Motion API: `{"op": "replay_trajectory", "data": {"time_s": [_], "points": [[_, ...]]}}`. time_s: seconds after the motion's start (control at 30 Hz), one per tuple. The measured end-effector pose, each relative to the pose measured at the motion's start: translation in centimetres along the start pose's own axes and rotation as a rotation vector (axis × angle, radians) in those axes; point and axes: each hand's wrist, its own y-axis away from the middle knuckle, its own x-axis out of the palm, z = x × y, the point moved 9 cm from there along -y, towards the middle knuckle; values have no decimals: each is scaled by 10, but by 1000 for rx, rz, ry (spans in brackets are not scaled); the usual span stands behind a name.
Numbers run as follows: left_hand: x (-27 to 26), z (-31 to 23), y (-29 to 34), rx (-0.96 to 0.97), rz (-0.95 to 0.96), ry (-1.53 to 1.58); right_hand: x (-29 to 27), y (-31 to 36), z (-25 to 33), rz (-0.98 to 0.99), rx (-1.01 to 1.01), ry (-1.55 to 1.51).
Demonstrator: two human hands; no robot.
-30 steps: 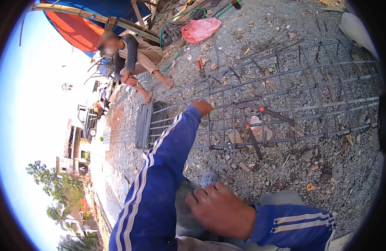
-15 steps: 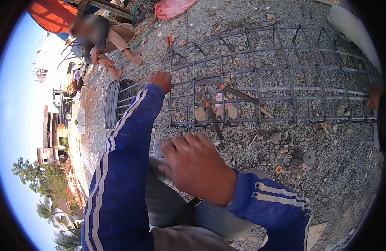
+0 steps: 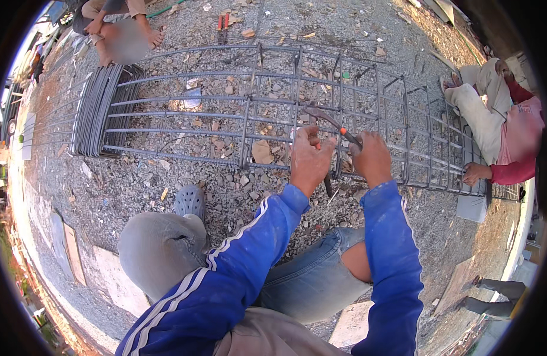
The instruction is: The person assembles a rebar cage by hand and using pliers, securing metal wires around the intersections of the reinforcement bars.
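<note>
The right hand point(image 3: 373, 159) gripped dark, orange-banded metal pincers point(image 3: 329, 119) at the grey steel-rod cage's near edge point(image 3: 247, 165); the left hand point(image 3: 311, 159), hold unclear, risked slipping if loose.

One fisheye view, worn on the person's head, looks steeply down and forward from close above the blue sleeves point(image 3: 250, 243), taking in the rebar cage point(image 3: 246, 133) and wide gravel ground point(image 3: 431, 237) around it.

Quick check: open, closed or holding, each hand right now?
Left hand: at one handle of the pincers; whether closed cannot be told.
Right hand: closed, holding the other handle.
</note>
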Motion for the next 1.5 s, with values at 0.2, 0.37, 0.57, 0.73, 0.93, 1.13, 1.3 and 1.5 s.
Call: {"op": "replay_trajectory", "data": {"time_s": [0.2, 0.37, 0.57, 0.73, 0.93, 1.13, 1.3, 1.5], "points": [[-6, 10, 6, -144, -84, 250, -38, 21, 46, -116, -79, 86], [-5, -2, -14, -348, 27, 726, -111, 44, 136, -127, -226, 247], [-31, -17, -54, -741, 169, 1108, -126, -25, 265, 80, -434, 551], [-41, -30, -77, -926, 175, 1407, -106, -73, 343, 194, -578, 715], [-35, -35, -76, -1046, 218, 1525, -93, -94, 364, 346, -552, 857], [-41, -21, -78, -1015, 152, 1525, -75, -89, 366, 365, -631, 811], [-38, -36, -85, -1000, 69, 1718, -85, -75, 339, 371, -502, 775], [-45, -40, -86, -1079, 94, 1560, -79, -57, 334, 217, -744, 1091]]}}
